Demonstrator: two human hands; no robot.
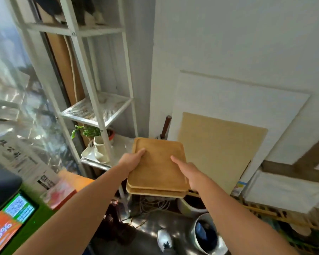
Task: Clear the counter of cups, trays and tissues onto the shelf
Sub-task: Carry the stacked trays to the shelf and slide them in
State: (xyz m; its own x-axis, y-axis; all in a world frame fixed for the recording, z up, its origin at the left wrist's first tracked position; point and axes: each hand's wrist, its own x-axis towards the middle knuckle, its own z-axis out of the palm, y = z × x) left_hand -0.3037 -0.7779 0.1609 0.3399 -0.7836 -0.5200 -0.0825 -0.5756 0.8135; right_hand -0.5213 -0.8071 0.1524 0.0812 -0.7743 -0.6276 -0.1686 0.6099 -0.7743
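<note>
A stack of two or three tan wooden trays [156, 168] is held in the air at the middle of the view. My left hand [132, 160] grips the stack's left edge, thumb on top. My right hand [189, 172] holds the right edge, with its index finger stretched across the top tray. A white metal shelf unit [99, 111] stands just behind and to the left of the trays. Its mesh shelf is bare, and the lower shelf [89, 161] carries white ceramic pieces and a potted plant [87, 131].
A green counter edge with a screen [11, 216] and printed cards lies at the lower left. Below the trays are a tangle of cables [153, 203], a dark pot and a metal bucket [204, 234]. White and tan boards [221, 144] lean on the right wall.
</note>
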